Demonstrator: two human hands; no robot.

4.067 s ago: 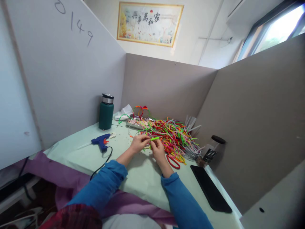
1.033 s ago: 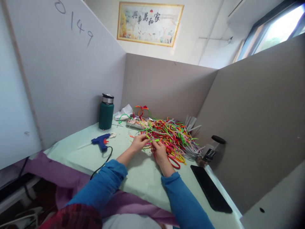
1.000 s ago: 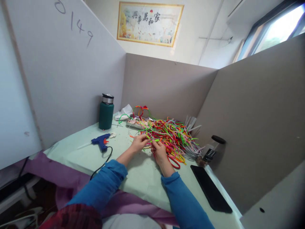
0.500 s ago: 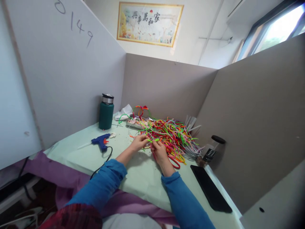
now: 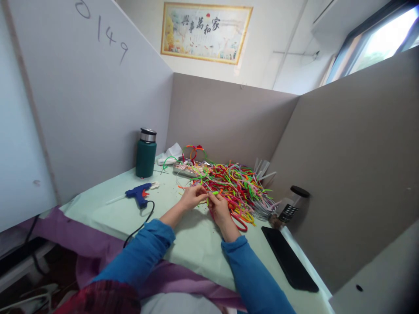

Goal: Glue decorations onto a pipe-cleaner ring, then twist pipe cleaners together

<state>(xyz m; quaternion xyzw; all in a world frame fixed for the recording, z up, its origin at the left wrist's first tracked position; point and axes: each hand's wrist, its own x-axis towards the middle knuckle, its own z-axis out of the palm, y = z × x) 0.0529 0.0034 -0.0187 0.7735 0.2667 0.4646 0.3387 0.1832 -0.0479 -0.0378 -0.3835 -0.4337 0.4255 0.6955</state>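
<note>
My left hand (image 5: 193, 197) and my right hand (image 5: 219, 208) meet at the front of a heap of coloured pipe cleaners (image 5: 237, 183). Both pinch a short bright green pipe cleaner (image 5: 214, 192), whose end shows just above the right fingertips. The fingers cover most of it, so its full shape is hidden. Below my right hand, a red pipe cleaner loop (image 5: 242, 227) sticks out of the heap onto the table.
A blue glue gun (image 5: 139, 194) with its black cord lies left, near a green bottle (image 5: 146, 155). At the back are a metal tray (image 5: 185, 171) and crumpled tissue (image 5: 172, 153). On the right are a black phone (image 5: 290, 259) and a clear container (image 5: 291, 205). Grey partitions (image 5: 229, 115) enclose the table.
My left fingertips have shifted slightly right, closer to the right fingertips, and cover more of the green pipe cleaner. The right hand has hardly moved.
</note>
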